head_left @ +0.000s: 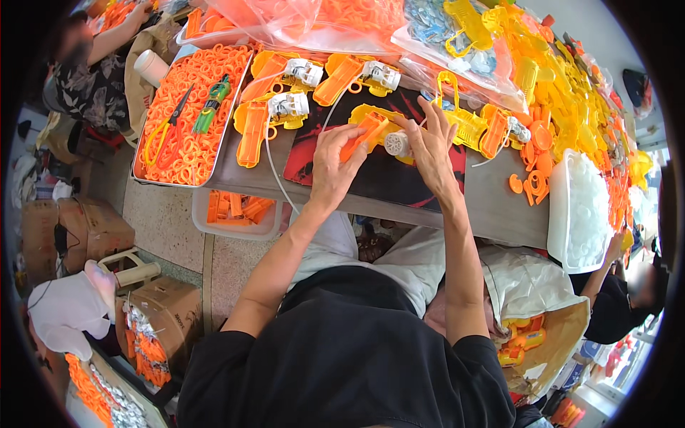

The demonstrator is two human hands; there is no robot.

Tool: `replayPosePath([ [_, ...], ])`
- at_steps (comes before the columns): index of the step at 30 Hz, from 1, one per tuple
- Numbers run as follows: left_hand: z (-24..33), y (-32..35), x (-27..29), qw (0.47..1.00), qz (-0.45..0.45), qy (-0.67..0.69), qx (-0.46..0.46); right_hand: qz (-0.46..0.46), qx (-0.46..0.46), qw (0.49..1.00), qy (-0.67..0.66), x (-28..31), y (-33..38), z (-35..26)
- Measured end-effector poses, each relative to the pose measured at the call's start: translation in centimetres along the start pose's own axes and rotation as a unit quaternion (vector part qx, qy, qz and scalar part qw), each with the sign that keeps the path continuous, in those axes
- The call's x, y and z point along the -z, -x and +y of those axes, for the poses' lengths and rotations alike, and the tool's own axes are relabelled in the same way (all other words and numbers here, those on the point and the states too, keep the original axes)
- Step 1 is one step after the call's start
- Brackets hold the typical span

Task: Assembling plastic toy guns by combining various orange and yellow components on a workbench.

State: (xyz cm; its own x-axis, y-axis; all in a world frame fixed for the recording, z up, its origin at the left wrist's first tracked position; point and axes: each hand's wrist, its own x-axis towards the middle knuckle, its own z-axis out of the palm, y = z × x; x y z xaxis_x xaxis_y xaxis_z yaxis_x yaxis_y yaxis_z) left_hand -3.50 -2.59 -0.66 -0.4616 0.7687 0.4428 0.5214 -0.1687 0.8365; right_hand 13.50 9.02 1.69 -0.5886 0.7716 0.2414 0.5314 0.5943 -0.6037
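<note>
Between my hands, above a black and red mat (441, 198), is a toy gun half with an orange grip (373, 127) and a yellow shell (365, 112). My left hand (334, 162) pinches the orange grip. A white ribbed cylinder (397, 144) sits at the shell's right end. My right hand (435, 153) is at that end, its thumb against the part beside the cylinder and its fingers partly stretched on the far side. Several similar toy gun halves (252, 134) with white mechanisms lie to the left, some with pale cords. Another toy gun half (494, 135) lies to the right.
At left, a metal tray (207, 185) of orange rings holds scissors (171, 127) and green-handled cutters (212, 105). A white tub (569, 242) stands at the right edge. Heaped yellow parts (560, 93) and plastic bags line the back. Co-workers sit at both sides.
</note>
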Motion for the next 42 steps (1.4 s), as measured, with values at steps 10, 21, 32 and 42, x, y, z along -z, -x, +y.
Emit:
replayPosePath([
  [10,0.1,-0.1,-1.7,0.992,0.042,-0.095,-0.068,-0.032,-0.027,0.999,0.011,0.4,-0.3,-0.3],
  [21,0.1,-0.2,-1.6,0.993,0.025,-0.102,-0.062,-0.007,-0.005,1.000,-0.015,-0.1,-0.4,0.0],
  [32,1.7,-0.5,0.0,0.964,-0.011,-0.236,-0.117,0.102,0.058,0.986,0.116,2.4,0.4,-1.8],
  [42,-0.4,-4.7,-1.4,0.963,-0.127,-0.118,-0.204,-0.007,0.198,0.980,0.014,4.4,1.6,-2.8],
])
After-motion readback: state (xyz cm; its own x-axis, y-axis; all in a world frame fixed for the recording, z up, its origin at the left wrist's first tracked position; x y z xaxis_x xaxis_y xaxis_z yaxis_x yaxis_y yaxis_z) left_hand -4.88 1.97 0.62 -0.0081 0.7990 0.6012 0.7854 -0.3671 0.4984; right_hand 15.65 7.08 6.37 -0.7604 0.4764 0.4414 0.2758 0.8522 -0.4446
